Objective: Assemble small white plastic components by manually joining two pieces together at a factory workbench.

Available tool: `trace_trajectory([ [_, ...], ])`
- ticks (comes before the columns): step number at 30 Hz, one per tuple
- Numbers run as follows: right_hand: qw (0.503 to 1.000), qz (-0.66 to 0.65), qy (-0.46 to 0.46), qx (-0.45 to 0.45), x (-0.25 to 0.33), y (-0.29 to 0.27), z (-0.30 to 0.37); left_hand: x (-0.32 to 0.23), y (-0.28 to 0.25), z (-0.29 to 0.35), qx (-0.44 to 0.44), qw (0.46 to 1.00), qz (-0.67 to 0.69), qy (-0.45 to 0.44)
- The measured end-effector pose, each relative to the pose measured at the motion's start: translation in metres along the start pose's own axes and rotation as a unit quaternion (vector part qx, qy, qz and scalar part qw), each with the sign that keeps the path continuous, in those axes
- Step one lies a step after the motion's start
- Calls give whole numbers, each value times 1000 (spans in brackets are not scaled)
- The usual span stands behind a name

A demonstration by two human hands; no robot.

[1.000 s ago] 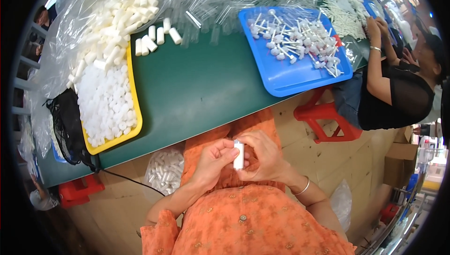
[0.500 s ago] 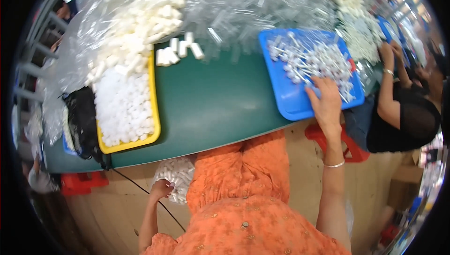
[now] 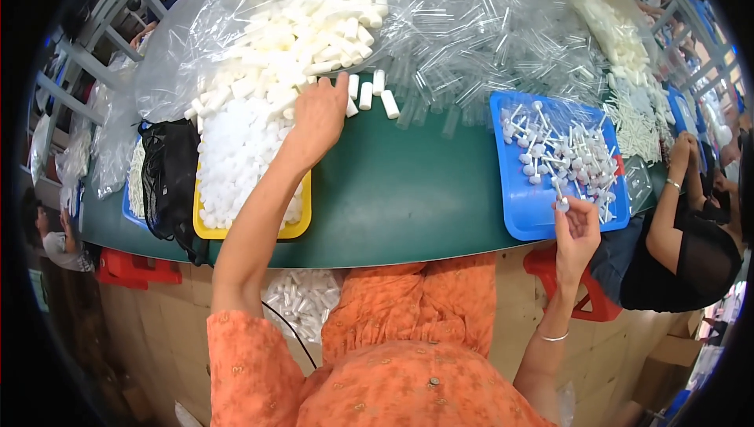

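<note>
My left hand (image 3: 320,117) reaches over the back right corner of the yellow tray (image 3: 305,207). Its fingers are apart, touching or just above the pile of white foam-like cylinders (image 3: 334,27); what lies under the fingertips is hidden. In the tray are many small white round pieces (image 3: 239,168). At the front of the blue tray (image 3: 525,211), my right hand (image 3: 579,235) pinches a thin white stick with a round, pale head (image 3: 562,204) between thumb and fingers. More such sticks (image 3: 577,152) are heaped in that tray.
Clear plastic tubes (image 3: 487,34) cover the back of the green table (image 3: 393,199). A few loose cylinders (image 3: 390,104) lie beside my left hand. A black mesh bag (image 3: 169,184) stands left of the yellow tray. Below the table is a bag of white pieces (image 3: 302,301). A co-worker (image 3: 679,246) sits at right.
My left hand has risen from the bag below the table to the cylinders behind the yellow tray. My right hand has drawn back to the blue tray's front edge, holding a stick.
</note>
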State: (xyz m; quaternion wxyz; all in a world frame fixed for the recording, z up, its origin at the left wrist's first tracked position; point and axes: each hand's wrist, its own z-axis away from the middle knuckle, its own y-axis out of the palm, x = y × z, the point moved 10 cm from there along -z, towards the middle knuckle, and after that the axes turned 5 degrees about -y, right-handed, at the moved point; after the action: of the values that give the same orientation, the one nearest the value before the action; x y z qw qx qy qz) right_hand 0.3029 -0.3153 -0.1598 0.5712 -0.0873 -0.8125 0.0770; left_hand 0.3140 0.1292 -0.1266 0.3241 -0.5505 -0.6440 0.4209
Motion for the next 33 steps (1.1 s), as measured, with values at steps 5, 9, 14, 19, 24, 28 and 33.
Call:
trace_trajectory([
  [5, 994, -108, 31, -5, 3, 1, 33, -22, 32, -1, 108, 985, -81, 110],
  [9, 981, -178, 66, 42, 11, 35, 47, -45, 28, 33, 119, 987, 34, 106],
  [14, 970, -229, 44, 75, 26, 74, 54, -83, -2, 68, 98, 979, 149, 98],
  [19, 960, -255, 78, 88, 20, 87, 63, -129, 12, 65, 89, 960, 152, 218],
  [24, 961, -244, 85, 94, 26, 82, 73, -152, 14, 45, 37, 947, 160, 276],
  [28, 957, -261, 91, 90, 26, 80, 77, -152, 26, 35, 69, 948, 161, 266],
  [33, 939, -314, 114, 77, 22, 81, 77, -157, -25, 91, 188, 891, 388, 143],
])
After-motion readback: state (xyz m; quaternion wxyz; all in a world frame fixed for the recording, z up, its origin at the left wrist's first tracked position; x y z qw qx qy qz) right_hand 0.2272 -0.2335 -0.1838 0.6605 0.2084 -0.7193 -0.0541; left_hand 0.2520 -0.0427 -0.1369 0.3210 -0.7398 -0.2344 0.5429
